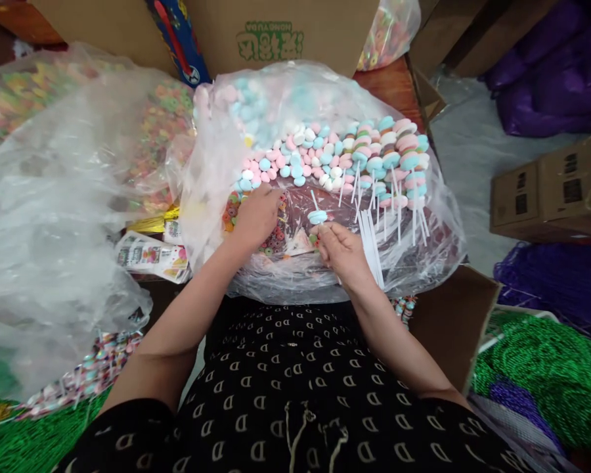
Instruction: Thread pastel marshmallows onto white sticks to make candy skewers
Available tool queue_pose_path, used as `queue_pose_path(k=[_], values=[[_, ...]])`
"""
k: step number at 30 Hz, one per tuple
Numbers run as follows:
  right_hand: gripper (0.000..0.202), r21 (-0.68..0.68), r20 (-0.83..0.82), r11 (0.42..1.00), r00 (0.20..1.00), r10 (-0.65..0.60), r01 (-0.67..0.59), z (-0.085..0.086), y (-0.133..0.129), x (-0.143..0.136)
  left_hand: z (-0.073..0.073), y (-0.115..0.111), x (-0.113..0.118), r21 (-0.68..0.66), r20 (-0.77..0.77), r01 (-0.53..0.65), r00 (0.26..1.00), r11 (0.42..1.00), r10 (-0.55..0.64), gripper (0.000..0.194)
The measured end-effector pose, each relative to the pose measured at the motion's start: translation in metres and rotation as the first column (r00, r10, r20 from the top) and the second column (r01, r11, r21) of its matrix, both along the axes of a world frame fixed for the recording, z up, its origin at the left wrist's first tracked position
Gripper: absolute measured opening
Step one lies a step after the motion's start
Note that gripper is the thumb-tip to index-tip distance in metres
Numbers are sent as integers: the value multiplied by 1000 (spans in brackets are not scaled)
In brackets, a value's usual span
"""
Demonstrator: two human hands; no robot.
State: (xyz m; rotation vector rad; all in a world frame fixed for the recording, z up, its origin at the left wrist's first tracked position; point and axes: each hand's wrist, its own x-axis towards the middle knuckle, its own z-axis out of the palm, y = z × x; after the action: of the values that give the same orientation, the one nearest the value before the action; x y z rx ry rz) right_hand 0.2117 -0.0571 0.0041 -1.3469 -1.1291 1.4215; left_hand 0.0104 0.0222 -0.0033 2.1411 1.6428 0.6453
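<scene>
My right hand (337, 248) pinches a white stick that carries a pale blue candy (317, 217); the stick's upper end pokes out above the candy. My left hand (261, 211) reaches down at the small ring candies (278, 238), its fingertips bent over them; what they hold, if anything, is hidden. Beyond my hands lies a pile of pink, blue and white round candies (295, 157) on clear plastic. Finished-looking stacks of candies on sticks (391, 154) lie at the pile's right. Bare white sticks (370, 249) lie bundled right of my right hand.
Large clear bags (54, 190) of ring candies fill the left side. A cardboard box (295, 33) stands behind the pile. Printed packets (152, 255) lie left of my left arm. Green strands (546, 374) and a closed carton (551, 190) are at the right.
</scene>
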Motion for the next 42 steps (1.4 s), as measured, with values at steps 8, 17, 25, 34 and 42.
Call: queue_pose_path(k=[8, 17, 25, 34, 42], values=[[46, 7, 3, 999, 999, 35, -35, -15, -3, 1, 6, 19, 11, -88, -137, -20, 991, 996, 8, 10], [46, 1, 10, 985, 985, 173, -173, -3, -9, 0, 7, -18, -5, -241, 691, 24, 707, 970, 154, 22], [43, 8, 116, 985, 979, 168, -170, -4, -13, -3, 10, -28, 1, -99, 620, -5, 782, 995, 65, 21], [42, -4, 29, 994, 993, 112, -112, -9, -17, -9, 4, -43, 14, -195, 785, -17, 597, 981, 166, 15], [50, -41, -52, 998, 997, 55, -57, -10, -14, -7, 7, -53, 25, -164, 702, 132, 712, 978, 21, 22]])
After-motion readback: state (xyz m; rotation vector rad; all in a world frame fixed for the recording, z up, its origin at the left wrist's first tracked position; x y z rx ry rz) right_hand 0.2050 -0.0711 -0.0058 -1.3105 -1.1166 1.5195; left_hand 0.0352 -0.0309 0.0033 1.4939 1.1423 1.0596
